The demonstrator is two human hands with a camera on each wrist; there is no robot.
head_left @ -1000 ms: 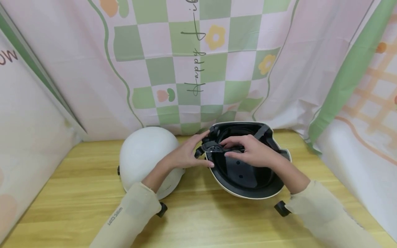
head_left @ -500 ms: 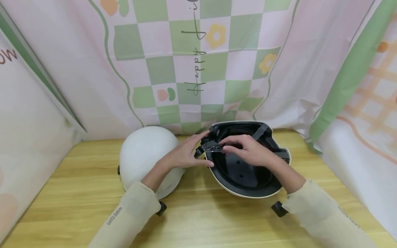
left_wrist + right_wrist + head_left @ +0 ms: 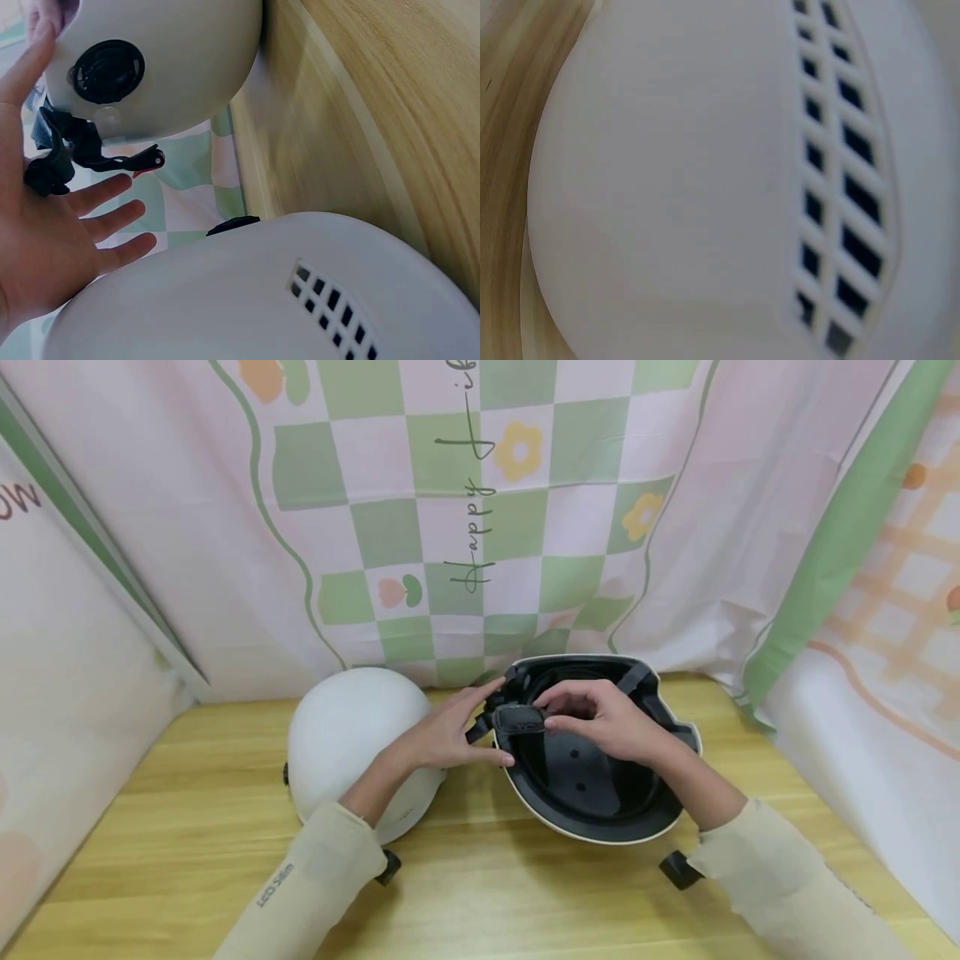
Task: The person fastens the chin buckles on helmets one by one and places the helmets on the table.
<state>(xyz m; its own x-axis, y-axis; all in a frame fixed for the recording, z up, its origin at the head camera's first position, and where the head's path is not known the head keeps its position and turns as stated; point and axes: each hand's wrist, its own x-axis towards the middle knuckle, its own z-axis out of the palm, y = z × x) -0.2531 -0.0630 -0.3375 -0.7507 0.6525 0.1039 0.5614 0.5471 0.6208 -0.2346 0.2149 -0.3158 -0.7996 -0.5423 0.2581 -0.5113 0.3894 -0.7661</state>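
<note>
An upturned white helmet [image 3: 600, 839] lies on the table, its black padded inside facing up. A black, rounded chin-strap pad [image 3: 517, 718] sits at its left rim. My right hand [image 3: 611, 722] reaches over the helmet's opening, thumb and index finger bent at the pad's right edge; their exact contact is partly hidden. My left hand [image 3: 450, 731] spans the left rim with fingers spread and thumb tip against the shell. In the left wrist view, black straps [image 3: 82, 142] hang beside the left palm and fingers. The right wrist view holds only a white shell with a vent grid [image 3: 840, 180].
A second white helmet [image 3: 360, 735], dome up, stands under my left forearm. The wooden table [image 3: 510, 902] runs beneath both. Patterned curtains [image 3: 480, 527] close off the back and sides just behind the helmets.
The chin-strap pad has turned so its dark flat face shows upward, where a clear edge showed before. My right fingers shifted slightly at its edge; the left hand stays almost still.
</note>
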